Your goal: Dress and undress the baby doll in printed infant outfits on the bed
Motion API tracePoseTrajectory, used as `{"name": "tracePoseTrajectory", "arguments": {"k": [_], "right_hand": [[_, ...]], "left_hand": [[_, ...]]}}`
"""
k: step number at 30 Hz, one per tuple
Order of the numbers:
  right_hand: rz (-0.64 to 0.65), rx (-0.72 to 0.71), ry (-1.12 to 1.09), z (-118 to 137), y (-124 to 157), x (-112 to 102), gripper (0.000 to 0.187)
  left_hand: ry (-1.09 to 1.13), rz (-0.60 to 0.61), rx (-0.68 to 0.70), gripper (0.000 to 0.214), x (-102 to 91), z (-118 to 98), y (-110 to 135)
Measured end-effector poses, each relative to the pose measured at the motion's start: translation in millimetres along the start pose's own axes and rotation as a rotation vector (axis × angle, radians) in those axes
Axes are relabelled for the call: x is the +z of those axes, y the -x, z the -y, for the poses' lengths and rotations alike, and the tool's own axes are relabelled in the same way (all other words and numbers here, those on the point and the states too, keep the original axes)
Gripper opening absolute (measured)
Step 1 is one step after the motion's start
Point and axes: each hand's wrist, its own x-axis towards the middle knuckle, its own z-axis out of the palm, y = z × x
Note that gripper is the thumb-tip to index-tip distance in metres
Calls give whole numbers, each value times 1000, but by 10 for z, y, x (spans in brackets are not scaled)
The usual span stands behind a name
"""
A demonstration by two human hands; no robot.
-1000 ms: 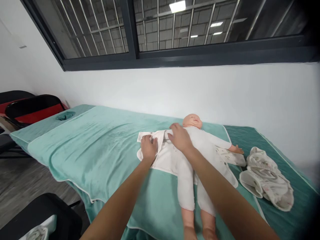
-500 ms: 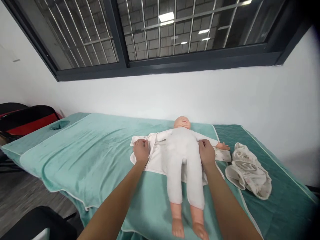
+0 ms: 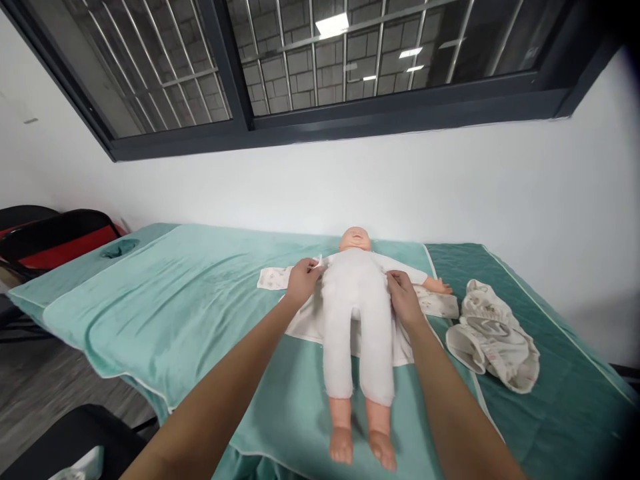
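A baby doll [image 3: 356,313] in a white bodysuit lies on its back on the teal towel [image 3: 190,293], head toward the wall. Under it is spread an open white baby garment [image 3: 435,303]. My left hand [image 3: 301,281] is closed, pinching the garment's left edge beside the doll's shoulder. My right hand [image 3: 403,298] is closed on the garment's right edge at the doll's side.
A crumpled patterned white cloth [image 3: 493,340] lies to the right on the darker green cover [image 3: 565,400]. Black and red chairs [image 3: 60,237] stand at the far left. A white wall and a barred window are behind the bed. A dark chair [image 3: 75,447] is at the lower left.
My right hand left the doll's chest and took the garment's right edge. My left hand moved inward toward the doll's shoulder with the left edge. The view shifted so the doll sits more central.
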Motion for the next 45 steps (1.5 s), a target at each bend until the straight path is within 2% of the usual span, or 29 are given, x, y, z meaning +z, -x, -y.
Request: {"name": "tracePoseTrajectory", "arguments": {"k": [4,8,11,15,17,19,21,22,24,26,28,32,34,39,42,45], "right_hand": [[133,-27,-47,39,46,38,46],[258,-57,-8,70,95,70,46],[300,-64,56,48,109,82,45],[296,-107,198,14,129,76,43],[294,-141,248,14,146,72,44],[290,-147,265,24,160,68,44],[277,-125,260,35,167,61,44],[264,-108,253,41,169,55,44],[232,-78,237,50,172,41,42],[206,-58,226,62,178,25,41],[196,-43,225,79,191,12,40],[195,-18,226,124,220,0,43],[194,-15,239,144,229,-3,44],[168,-16,276,159,250,-2,43],[96,8,325,142,260,-24,37],[13,51,438,110,242,-120,33]], "left_hand": [[100,32,106,15,135,-375,-170],[76,56,161,15,129,-571,-187],[-21,53,167,12,89,-634,-6],[-70,82,190,20,36,-721,398],[-50,129,247,24,-4,-771,613],[28,211,367,28,-57,-791,802],[110,248,506,30,-114,-747,944],[131,230,558,30,-140,-694,994],[115,120,598,28,-176,-532,1062],[66,-8,529,26,-183,-329,1109],[31,-106,381,25,-158,-136,1170],[65,-169,140,21,-74,77,1383],[91,-179,122,19,-55,94,1512],[46,-193,251,15,-101,36,1705],[-11,-182,325,16,-118,-24,1650],[-135,-108,409,21,-90,-135,1460]]}}
